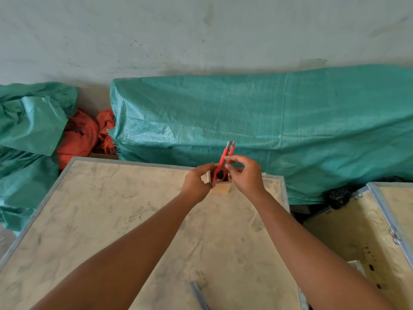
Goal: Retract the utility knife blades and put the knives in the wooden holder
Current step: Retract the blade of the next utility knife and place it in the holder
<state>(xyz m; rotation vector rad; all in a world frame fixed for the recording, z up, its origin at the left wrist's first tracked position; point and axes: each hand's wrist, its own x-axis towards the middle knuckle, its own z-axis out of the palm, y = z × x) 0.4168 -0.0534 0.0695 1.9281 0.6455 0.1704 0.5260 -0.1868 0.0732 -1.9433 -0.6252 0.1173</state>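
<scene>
A small square wooden holder [222, 188] stands near the far edge of a plywood crate top [125, 220]. A red utility knife [225, 157] stands tilted in the holder, lower end inside, metal tip up and leaning to the right. My right hand [244, 174] pinches the knife's body just above the rim. My left hand [199, 181] grips the holder's left side. A dark knob shows inside the opening; the rest of the contents are hidden.
A long bundle under green tarp [268, 121] lies behind the crate, against a grey wall. More green tarp [29, 130] and orange cloth [82, 137] sit at left. A second open plywood crate [366, 231] with metal edging stands at right. A grey metal strip [197, 294] lies on the near crate top.
</scene>
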